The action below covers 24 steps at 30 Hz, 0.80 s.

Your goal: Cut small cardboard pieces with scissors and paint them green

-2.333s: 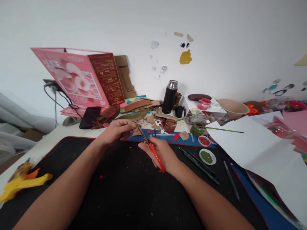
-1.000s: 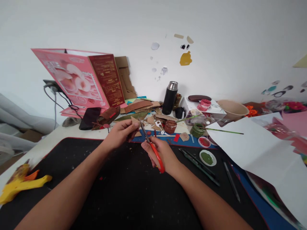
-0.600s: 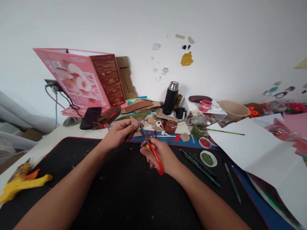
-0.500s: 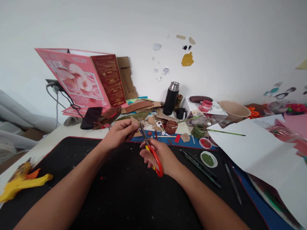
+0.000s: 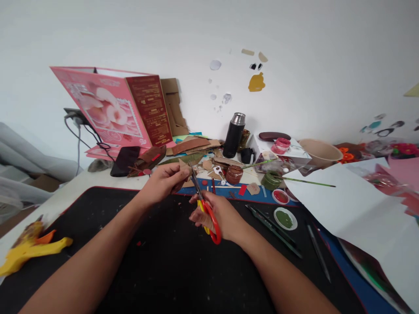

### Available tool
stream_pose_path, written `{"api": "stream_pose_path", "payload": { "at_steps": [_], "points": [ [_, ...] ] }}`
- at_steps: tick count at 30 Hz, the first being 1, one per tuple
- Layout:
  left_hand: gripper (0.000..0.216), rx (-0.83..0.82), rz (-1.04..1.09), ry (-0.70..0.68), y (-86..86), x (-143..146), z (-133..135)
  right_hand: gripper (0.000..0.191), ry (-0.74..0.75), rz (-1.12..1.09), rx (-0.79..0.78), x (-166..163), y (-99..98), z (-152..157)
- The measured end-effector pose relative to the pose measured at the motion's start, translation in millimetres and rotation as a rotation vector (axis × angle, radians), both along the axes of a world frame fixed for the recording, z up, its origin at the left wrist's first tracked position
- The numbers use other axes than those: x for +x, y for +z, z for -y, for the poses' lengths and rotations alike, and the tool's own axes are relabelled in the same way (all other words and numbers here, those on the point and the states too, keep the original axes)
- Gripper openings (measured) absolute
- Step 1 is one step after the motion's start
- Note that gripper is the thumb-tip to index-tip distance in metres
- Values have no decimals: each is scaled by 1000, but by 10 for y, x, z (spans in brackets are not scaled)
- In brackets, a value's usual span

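My hands (image 5: 227, 218) could pass over the black mat (image 5: 163, 270) toward the bench's near edge; a glue gun (image 5: 34, 251) blocks the left edge, a vacuum flask (image 5: 233, 139) the far one.

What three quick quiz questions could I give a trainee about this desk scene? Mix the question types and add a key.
1. Which hand holds the scissors?

2. True or false: in the picture, the black flask stands to the right of the pink box.

3. What do the fingers of the left hand pinch?
A. A paintbrush
B. A small tan piece
C. A phone

Key:
1. The right hand
2. True
3. B
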State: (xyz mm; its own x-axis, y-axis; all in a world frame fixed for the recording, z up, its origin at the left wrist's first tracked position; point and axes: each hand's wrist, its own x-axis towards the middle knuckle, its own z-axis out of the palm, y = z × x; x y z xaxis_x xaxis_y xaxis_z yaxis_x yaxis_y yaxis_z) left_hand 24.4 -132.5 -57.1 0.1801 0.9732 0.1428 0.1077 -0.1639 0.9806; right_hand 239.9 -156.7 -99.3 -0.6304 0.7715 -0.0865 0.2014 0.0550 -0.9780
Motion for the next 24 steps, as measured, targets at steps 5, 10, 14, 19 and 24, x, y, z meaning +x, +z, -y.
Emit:
{"api": "stream_pose_path", "payload": {
  "at_steps": [5, 10, 14, 19, 24],
  "points": [
    [53, 13, -15, -12, 21, 8, 1, 65, 26, -19, -56, -2, 12, -2],
    [51, 8, -31, -10, 19, 5, -4, 67, 44, -56, -96, 0, -8, -2],
    [50, 11, -42, -10, 4, -2, -9, 68, 52, -79, -122, -2, -21, -2],
    [49, 2, -48, -4, -18, -12, -18, 71, 54, -106, -163, -1, 6, 8],
    [50, -8, -13, -2, -60, -12, -35, 70, 24, -92, -138, -14, -13, 12]
  ]
}}
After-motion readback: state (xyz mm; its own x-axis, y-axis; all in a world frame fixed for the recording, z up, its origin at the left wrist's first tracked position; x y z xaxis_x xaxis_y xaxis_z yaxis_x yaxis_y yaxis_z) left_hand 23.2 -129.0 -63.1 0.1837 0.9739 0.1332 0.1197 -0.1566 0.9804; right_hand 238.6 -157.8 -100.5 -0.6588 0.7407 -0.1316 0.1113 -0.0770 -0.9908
